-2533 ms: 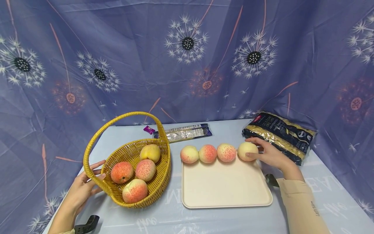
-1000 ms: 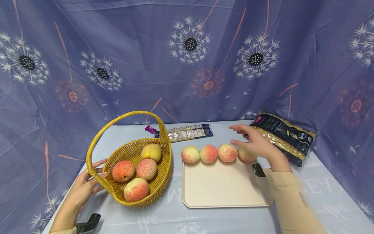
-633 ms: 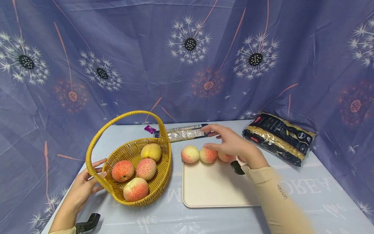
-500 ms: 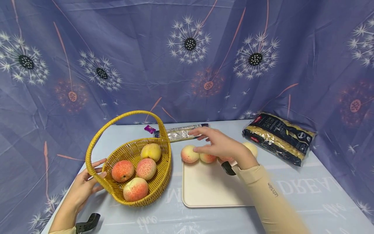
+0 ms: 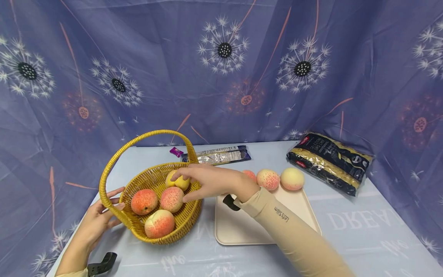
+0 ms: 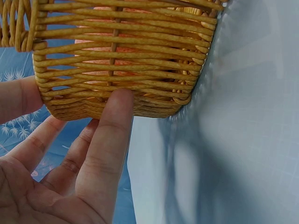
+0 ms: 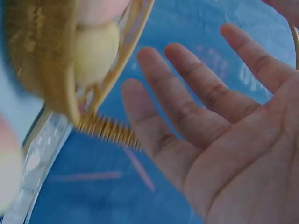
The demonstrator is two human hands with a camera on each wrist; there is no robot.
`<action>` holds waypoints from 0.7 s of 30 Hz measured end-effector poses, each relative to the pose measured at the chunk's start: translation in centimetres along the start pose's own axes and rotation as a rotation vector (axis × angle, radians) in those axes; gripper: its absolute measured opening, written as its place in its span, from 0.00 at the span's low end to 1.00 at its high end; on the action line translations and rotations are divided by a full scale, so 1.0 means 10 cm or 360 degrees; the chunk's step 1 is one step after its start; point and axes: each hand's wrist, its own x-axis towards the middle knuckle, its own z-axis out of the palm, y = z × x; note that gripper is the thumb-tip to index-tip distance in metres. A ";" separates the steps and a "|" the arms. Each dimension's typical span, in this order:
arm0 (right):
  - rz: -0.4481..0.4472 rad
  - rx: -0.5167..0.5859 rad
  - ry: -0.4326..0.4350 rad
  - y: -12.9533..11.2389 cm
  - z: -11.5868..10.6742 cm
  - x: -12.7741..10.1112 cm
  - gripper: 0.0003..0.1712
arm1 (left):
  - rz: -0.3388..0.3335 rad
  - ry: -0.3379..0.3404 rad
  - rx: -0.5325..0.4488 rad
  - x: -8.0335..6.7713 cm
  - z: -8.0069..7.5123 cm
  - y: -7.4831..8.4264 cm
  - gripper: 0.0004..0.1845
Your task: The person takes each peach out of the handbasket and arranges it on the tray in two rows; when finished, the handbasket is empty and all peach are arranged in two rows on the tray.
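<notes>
A yellow wicker basket with a hoop handle holds several peaches, among them a yellow one at the back. My right hand reaches over the basket's right rim with fingers spread, holding nothing; its fingertips are at the yellow peach. My left hand rests with straight fingers against the basket's left wall. Right of the basket is a cream tray with peaches in a row along its far edge, partly hidden by my right arm.
A dark pasta bag lies at the back right. A long foil packet and a purple sweet lie behind the basket. A blue patterned curtain closes off the back and sides.
My right hand let go of the rightmost peach on the tray and swept left across the tray to the basket. The left hand stayed on the basket.
</notes>
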 end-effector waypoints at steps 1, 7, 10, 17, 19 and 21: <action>-0.0025 -0.0016 -0.0032 -0.04 0.03 0.05 0.32 | 0.0005 -0.0002 -0.0003 0.00 0.00 0.00 0.29; -0.0044 -0.0128 -0.0191 -0.25 0.21 0.31 0.32 | 0.0017 0.0010 -0.0019 0.00 0.00 0.00 0.29; -0.0048 -0.0165 -0.0259 -0.30 0.29 0.41 0.29 | 0.0016 0.0014 -0.0001 0.00 0.01 0.00 0.29; -0.0040 -0.0224 -0.0368 -0.36 0.38 0.53 0.29 | 0.0020 0.0016 0.0010 -0.01 0.01 0.00 0.29; -0.0042 -0.0237 -0.0401 -0.38 0.40 0.57 0.29 | 0.0024 0.0013 0.0011 -0.01 0.01 0.00 0.29; -0.0045 -0.0231 -0.0444 -0.39 0.41 0.61 0.29 | 0.0029 0.0013 0.0015 -0.01 0.01 0.00 0.29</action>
